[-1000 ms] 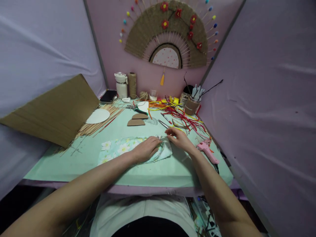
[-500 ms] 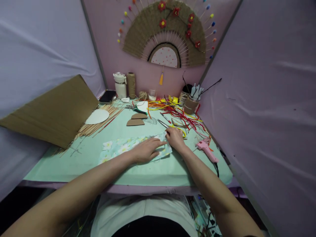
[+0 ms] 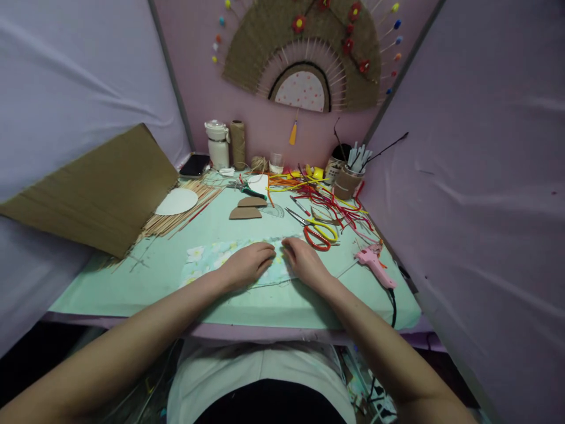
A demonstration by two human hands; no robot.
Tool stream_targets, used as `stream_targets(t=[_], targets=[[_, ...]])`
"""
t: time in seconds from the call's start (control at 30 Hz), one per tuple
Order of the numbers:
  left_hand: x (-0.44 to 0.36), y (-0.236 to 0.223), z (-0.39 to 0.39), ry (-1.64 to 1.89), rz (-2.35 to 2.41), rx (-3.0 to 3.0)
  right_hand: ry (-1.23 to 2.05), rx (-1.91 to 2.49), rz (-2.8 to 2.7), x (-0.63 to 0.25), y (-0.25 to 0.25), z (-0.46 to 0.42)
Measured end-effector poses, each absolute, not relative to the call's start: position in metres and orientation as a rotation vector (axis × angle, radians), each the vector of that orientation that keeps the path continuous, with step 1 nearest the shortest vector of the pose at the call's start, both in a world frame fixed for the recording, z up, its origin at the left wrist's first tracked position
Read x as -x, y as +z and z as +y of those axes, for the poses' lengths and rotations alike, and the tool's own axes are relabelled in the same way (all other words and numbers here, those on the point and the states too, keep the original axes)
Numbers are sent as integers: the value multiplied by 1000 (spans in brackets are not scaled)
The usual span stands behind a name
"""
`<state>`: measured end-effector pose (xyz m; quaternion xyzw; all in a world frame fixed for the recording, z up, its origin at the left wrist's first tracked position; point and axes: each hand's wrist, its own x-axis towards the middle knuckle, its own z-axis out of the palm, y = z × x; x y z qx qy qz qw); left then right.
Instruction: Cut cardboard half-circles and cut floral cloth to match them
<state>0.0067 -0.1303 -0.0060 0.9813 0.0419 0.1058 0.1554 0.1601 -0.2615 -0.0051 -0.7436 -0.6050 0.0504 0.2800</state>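
A strip of floral fabric (image 3: pixel 203 259) lies on the green table (image 3: pixel 282 303) in front of me. My left hand (image 3: pixel 247 265) rests on its right part, fingers curled down onto the cloth. My right hand (image 3: pixel 304 262) presses on the fabric's right end, fingers bent and close together. The two hands lie side by side, almost touching. Red-and-yellow scissors (image 3: pixel 315 229) lie just beyond my right hand.
A pink glue gun (image 3: pixel 373 265) lies at the right edge. Two brown cardboard half-discs (image 3: pixel 245 209), bamboo sticks (image 3: pixel 176 218), a white disc (image 3: pixel 176 202) and red and yellow strips (image 3: pixel 335 203) fill the back. A cardboard sheet (image 3: pixel 97 188) leans at the left.
My right hand slid left along the fabric, uncovering the scissors, and now lies next to my left hand. The fabric's right end looks folded in and shorter.
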Motion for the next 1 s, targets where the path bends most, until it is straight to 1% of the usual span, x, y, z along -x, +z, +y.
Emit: stream_targets(t=[0.13,0.27,0.33,0.43,0.57,0.6,0.67,0.73,0.87,1.0], targets=[[19,-13,-118,121,144,-2938,169,2183,-1807,-166,-20,-274],[30,-7,-117,34,207,-2954,233,2307,-1845,-168,-10,-279],[32,0,-120,98,264,-2921,215,2316,-1854,-163,-1,-278],[39,12,-118,292,488,-2835,118,2273,-1838,-150,11,-273],[58,31,-86,442,828,-2798,56,2144,-1831,-134,16,-262],[63,35,-74,405,937,-2791,65,2112,-1837,-130,15,-257],[72,39,-52,206,1077,-2729,107,2019,-1884,-121,15,-247],[77,40,-36,34,1055,-2674,151,1860,-1989,-109,14,-235],[80,36,-25,-144,1003,-2680,172,1501,-2238,-83,13,-216],[84,37,-22,-316,984,-2637,177,1483,-2340,-74,15,-214]])
